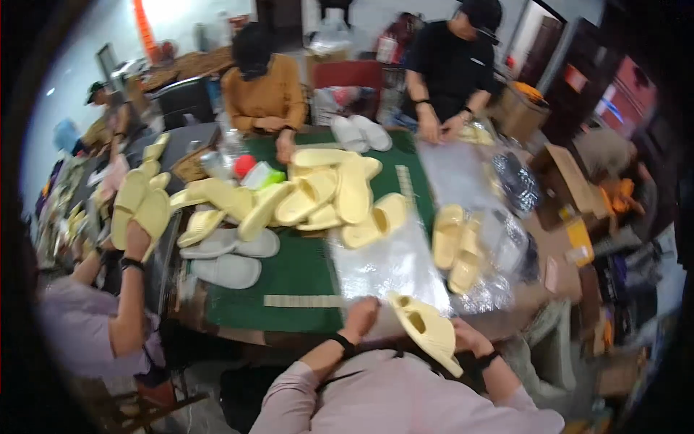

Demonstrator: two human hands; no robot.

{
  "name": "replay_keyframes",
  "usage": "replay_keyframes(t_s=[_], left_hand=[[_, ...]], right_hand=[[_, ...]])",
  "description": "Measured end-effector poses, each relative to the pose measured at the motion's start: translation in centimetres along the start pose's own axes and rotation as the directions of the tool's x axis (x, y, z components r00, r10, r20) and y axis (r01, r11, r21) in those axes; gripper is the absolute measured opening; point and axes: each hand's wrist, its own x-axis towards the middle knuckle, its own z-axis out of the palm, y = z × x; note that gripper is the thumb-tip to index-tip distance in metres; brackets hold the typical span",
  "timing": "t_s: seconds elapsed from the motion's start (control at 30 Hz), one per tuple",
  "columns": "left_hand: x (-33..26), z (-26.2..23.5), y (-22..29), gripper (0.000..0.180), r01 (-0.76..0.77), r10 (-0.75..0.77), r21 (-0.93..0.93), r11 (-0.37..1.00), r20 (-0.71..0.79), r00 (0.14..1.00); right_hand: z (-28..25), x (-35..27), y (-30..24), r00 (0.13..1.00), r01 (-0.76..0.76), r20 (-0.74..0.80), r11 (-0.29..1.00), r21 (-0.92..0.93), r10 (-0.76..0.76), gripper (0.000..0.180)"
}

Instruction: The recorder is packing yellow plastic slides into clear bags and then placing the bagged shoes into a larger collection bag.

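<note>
A pale yellow slipper (425, 327) is in my right hand (471, 338), held tilted over the table's near edge. Its open strap shows, and whether a second one lies under it I cannot tell. My left hand (361, 317) is closed beside the near left corner of a clear plastic bag (387, 278); what it grips, if anything, is hidden. One yellow slipper (376, 220) rests at the bag's far end, against a heap of yellow slippers (311, 192). Two yellow slippers (457, 246) lie right of the bag.
Grey slippers (228, 260) lie left on the green mat (289, 278), near paper label strips (302, 301). White slippers (360, 134) stand at the back. Plastic-wrapped packs (506, 239) and a cardboard box (571, 181) are at right. A co-worker at left holds yellow slippers (141, 206); two others work across the table.
</note>
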Motion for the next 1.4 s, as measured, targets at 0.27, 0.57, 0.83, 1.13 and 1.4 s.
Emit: replay_keyframes(t_s=[0.27, 0.57, 0.83, 1.13, 1.4], left_hand=[[4.1, -2.1, 6.3, 0.015, 0.107, -0.074, -0.288, 0.952, 0.121, 0.99], [3.0, -3.0, 8.2, 0.013, 0.142, -0.13, -0.353, 0.925, 0.057, 0.99], [4.1, -2.9, 7.5, 0.012, 0.15, -0.185, -0.45, 0.88, -0.034, 0.982], [4.1, -5.5, 11.9, 0.009, -0.375, 0.375, 0.029, 0.927, 0.013, 0.927], [3.9, -6.0, 13.9, 0.006, -0.565, 0.582, -0.21, 0.798, 0.027, 0.812]], right_hand=[[0.3, -2.9, -2.1, 1.0, -0.024, -0.015, 0.953, -0.303, 0.021, 0.023], [0.5, 1.0, 2.3, 0.796, 0.27, -0.121, 0.527, -0.806, -0.593, 0.032], [0.8, 1.5, 0.9, 0.78, 0.258, -0.092, 0.452, -0.854, -0.619, 0.019], [5.0, 3.7, 0.1, 0.737, -0.02, -0.194, 0.266, -0.964, -0.648, 0.022], [5.8, 10.2, 2.0, 0.453, 0.117, -0.09, 0.159, -0.98, -0.887, 0.025]])
